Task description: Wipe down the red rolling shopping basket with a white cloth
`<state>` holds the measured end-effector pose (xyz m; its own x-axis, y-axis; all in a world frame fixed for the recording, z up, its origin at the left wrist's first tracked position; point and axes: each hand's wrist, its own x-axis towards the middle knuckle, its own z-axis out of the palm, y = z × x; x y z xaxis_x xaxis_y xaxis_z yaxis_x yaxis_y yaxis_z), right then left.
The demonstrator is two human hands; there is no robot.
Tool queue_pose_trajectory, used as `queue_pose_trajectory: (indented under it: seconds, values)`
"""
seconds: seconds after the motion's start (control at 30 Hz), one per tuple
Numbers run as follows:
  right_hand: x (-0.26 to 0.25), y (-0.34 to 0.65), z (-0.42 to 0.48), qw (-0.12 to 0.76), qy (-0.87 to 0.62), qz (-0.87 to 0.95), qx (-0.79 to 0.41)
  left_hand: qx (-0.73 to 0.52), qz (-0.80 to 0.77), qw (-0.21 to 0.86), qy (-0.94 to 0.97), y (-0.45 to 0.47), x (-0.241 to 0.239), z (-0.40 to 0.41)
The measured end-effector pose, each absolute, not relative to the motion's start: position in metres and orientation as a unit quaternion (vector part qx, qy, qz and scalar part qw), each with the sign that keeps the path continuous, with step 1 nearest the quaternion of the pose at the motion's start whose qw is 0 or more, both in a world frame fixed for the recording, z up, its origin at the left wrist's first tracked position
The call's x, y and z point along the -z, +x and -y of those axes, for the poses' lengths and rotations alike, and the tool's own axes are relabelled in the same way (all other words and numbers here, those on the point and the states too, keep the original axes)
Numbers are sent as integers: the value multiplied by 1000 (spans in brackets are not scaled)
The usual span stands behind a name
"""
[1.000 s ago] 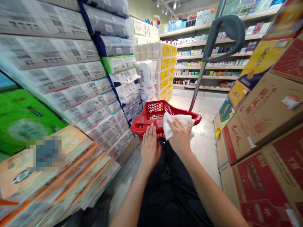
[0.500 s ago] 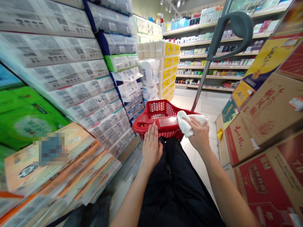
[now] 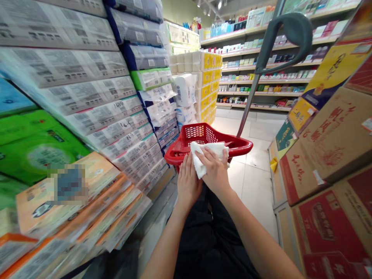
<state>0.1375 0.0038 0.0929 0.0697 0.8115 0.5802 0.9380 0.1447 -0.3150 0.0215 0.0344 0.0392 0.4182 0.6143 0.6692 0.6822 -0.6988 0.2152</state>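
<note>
A red plastic shopping basket [image 3: 242,147] with perforated walls is in front of my legs, its grey pull handle [image 3: 263,54] slanting up to the right. My left hand [image 3: 188,186] lies against the near rim, fingers stretched out side by side and holding nothing; the thumb is mostly hidden. Under my right hand [image 3: 215,170] a white cloth [image 3: 198,155] is pressed onto the middle of the near rim, close beside the left fingertips. My right fingers are bent over the cloth, which covers that part of the rim.
Tall stacks of wrapped tissue packs [image 3: 116,102] rise on the left, with orange packs [image 3: 87,193] nearer me. Cardboard cartons [image 3: 337,131] are piled along the right. Stocked shelves [image 3: 261,81] stand across the back, beyond the tiled floor [image 3: 252,166].
My right hand has slid the cloth left along the basket's near rim, towards my left hand. The right end of the rim is now uncovered. My left hand has stayed almost still.
</note>
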Motion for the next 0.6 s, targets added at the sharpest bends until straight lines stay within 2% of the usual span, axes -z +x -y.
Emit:
queue_pose_trajectory:
  seconds: [0.13, 0.37, 0.5, 0.6]
  values:
    - [-89, 176, 3, 344, -650, 668, 114, 354, 393, 51, -847, 21, -41, -34]
    - [-83, 239, 7, 347, -738, 563, 134, 367, 395, 44, -841, 24, -41, -34]
    - [-87, 210, 2, 350, -744, 548, 157, 366, 397, 36, -841, 23, -40, -34]
    - [-89, 165, -4, 355, -696, 607, 146, 368, 393, 27, -842, 22, -40, -35]
